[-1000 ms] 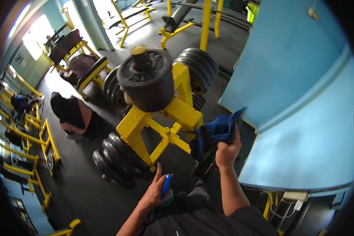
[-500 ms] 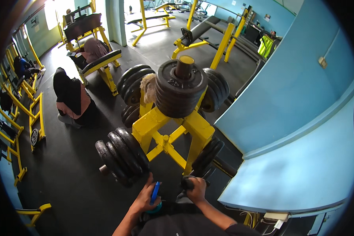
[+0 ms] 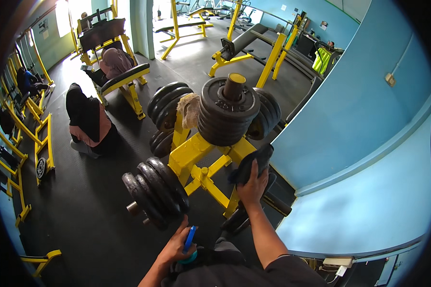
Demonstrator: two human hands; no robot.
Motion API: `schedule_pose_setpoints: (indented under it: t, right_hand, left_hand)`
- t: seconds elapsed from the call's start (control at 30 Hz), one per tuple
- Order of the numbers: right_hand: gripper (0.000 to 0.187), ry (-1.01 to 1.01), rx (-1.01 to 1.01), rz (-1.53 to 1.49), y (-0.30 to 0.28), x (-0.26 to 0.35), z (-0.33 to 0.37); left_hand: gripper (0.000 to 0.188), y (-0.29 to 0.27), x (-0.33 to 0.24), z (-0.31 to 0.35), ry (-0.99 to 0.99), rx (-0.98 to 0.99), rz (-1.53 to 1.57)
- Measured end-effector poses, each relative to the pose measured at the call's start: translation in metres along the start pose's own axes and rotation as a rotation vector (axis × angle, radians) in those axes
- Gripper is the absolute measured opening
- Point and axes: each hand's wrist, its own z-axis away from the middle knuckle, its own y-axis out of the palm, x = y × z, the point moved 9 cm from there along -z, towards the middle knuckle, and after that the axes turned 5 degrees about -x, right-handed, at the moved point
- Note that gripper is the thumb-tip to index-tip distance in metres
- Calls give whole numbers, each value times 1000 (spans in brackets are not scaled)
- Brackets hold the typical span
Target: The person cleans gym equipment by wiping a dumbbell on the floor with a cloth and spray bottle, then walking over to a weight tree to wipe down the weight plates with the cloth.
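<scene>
A yellow plate rack point(image 3: 189, 153) stands in front of me, with black weight plates point(image 3: 230, 107) stacked on its upright peg. More black plates point(image 3: 153, 189) hang on its near left peg. My left hand point(image 3: 177, 244) is closed around a spray bottle point(image 3: 190, 239) with a blue trigger and a teal part lower down. Raised at the rack's right side, my right hand point(image 3: 254, 186) presses a dark cloth point(image 3: 256, 162) against the rack or its plates there. The cloth hides what lies under it. A pale rag point(image 3: 189, 110) is draped on the rack's far side.
One person point(image 3: 88, 117) sits low on the dark floor at left; another person point(image 3: 116, 62) is by a padded bench point(image 3: 124, 79). A blue wall point(image 3: 340, 124) closes off the right. Yellow gym frames point(image 3: 43, 143) line the far left, with benches behind the rack.
My right hand has moved up and forward from low near my body to the rack's right side, with the dark cloth in it. My left hand stays nearly in place with the spray bottle.
</scene>
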Motion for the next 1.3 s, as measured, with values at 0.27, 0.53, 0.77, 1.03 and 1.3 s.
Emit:
schedule_pose_setpoints:
  t: [0.27,0.53,0.77,1.03,1.3]
  right_hand:
    - [75,59,896,54,42,50,-116]
    - [77,106,588,-16,23,33,-106]
    - [50,151,256,-346,-6,-62,-30]
    - [50,-374,-2,83,16,67,-38]
    - [34,321,127,-1478,58,92,7]
  left_hand:
    - [64,-9,11,3,-25,16,-65]
    - [63,12,-6,-29,46,35,-19]
    - [63,0,-18,-20,51,-104,48]
    - [60,-8,-11,-3,-24,-209,31]
    - [62,2,-39,-5,61,-296,170]
